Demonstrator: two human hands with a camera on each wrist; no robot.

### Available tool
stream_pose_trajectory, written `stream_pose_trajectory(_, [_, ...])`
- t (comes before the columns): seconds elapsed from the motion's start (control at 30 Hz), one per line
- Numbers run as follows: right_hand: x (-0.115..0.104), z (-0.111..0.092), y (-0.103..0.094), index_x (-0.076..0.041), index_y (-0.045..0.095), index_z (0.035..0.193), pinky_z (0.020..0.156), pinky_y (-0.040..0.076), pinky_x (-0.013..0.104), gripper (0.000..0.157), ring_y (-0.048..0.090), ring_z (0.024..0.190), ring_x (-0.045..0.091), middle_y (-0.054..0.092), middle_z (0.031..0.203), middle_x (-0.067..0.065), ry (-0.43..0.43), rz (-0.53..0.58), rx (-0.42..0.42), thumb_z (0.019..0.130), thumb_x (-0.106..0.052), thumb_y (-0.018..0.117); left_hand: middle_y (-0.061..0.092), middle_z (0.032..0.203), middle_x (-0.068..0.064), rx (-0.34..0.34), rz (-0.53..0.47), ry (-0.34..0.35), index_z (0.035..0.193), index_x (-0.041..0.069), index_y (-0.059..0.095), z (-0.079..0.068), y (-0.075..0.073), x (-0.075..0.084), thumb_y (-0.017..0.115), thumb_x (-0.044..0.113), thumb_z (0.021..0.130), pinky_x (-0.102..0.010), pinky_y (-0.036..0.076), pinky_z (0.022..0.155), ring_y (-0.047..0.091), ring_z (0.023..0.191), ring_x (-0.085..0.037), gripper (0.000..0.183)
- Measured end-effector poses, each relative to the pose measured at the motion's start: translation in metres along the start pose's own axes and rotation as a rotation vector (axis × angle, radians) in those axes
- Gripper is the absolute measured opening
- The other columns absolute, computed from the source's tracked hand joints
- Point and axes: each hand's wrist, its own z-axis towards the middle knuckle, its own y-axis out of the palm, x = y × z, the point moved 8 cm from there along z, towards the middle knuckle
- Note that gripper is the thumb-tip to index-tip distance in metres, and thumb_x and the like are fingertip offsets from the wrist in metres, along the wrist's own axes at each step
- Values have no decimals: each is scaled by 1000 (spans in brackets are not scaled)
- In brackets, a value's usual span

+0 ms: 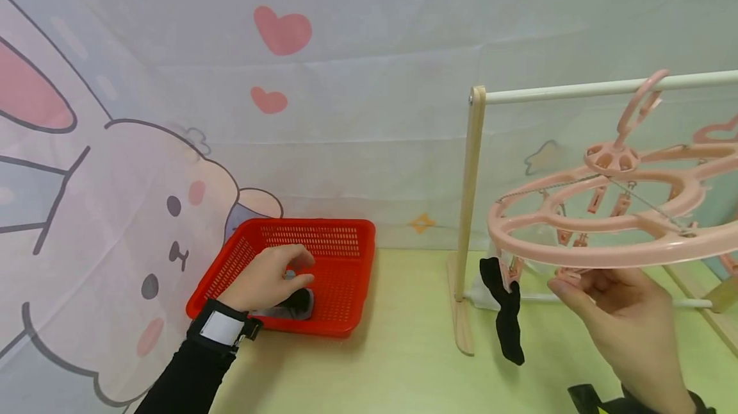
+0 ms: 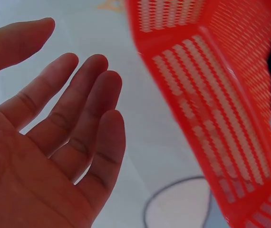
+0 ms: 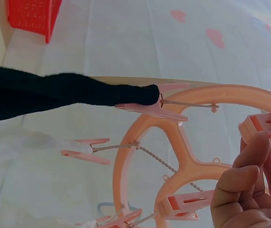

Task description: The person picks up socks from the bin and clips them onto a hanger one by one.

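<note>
My left hand (image 1: 271,278) is over the red basket (image 1: 348,298), its fingers loosely bent around nothing; the left wrist view also shows the fingers apart and holding nothing. Below it in the basket lie dark and grey cloth pieces (image 1: 298,304), partly hidden by the hand. At the right, my right hand (image 1: 631,314) pinches a pink clothespin (image 3: 259,127) under the rim of a round pink clip hanger (image 1: 576,252). A black sock (image 1: 508,324) hangs from a neighbouring clothespin to the left of that hand.
The hanger hooks over a white rail (image 1: 553,90) on a wooden stand (image 1: 469,209). More clothespins dangle from it, one gripping a whitish cloth (image 3: 31,142). A printed curtain (image 1: 369,145) backs the yellow-green tabletop (image 1: 403,350).
</note>
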Motion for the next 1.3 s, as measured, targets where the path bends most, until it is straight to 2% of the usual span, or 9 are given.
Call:
stream_pose_trajectory(0.17, [-1, 6, 6, 17, 54, 114, 66, 50, 18, 40, 58, 75, 19, 65, 86, 6, -99, 46, -51, 75, 21, 63, 68, 103, -2, -45, 52, -49, 106, 22, 63, -1, 8, -25, 71, 29, 85, -33, 55, 76, 58, 86, -14, 24])
stream_pose_trajectory(0.4, [9, 11, 5, 11, 58, 111, 58, 46, 19, 38, 53, 70, 20, 62, 82, 4, -9, -85, 25, 75, 15, 68, 68, 93, 3, -108, 105, -78, 101, 24, 64, 1, 12, -59, 71, 31, 84, -32, 54, 72, 56, 79, -11, 20])
stream_pose_trajectory(0.57, [14, 14, 4, 10, 60, 110, 56, 45, 19, 37, 53, 69, 19, 63, 81, 5, -37, -111, 45, 74, 13, 70, 68, 94, 0, -144, 110, -120, 100, 21, 63, 1, 13, -83, 70, 31, 84, -35, 53, 70, 55, 76, -14, 20])
stream_pose_trajectory(0.77, [22, 17, 1, 5, 62, 109, 55, 45, 19, 35, 53, 68, 19, 63, 79, 3, -8, -202, 68, 75, 7, 73, 67, 98, -2, -202, 118, -213, 105, 17, 64, -4, 17, -119, 69, 33, 85, -42, 54, 77, 54, 82, -17, 26])
stream_pose_trajectory(0.97, [25, 19, -2, 6, 62, 107, 54, 44, 19, 34, 54, 65, 18, 64, 77, 2, -21, -193, 73, 75, 7, 73, 66, 100, -8, -310, 113, -303, 109, 8, 63, -13, 19, -132, 68, 26, 85, -52, 50, 86, 55, 87, -24, 31])
stream_pose_trajectory(1.1, [27, 19, -2, 6, 63, 107, 55, 44, 18, 35, 56, 65, 17, 66, 77, 2, -16, -171, 82, 74, 9, 73, 65, 102, -10, -404, 120, -371, 111, 5, 62, -19, 25, -144, 70, 26, 83, -54, 48, 88, 55, 89, -26, 36])
stream_pose_trajectory(1.3, [27, 18, -3, 4, 63, 108, 56, 45, 18, 35, 57, 67, 17, 66, 78, 0, 0, -208, 91, 74, 7, 74, 66, 97, -11, -487, 174, -401, 105, 4, 64, -24, 32, -160, 75, 25, 76, -54, 49, 86, 56, 87, -27, 37])
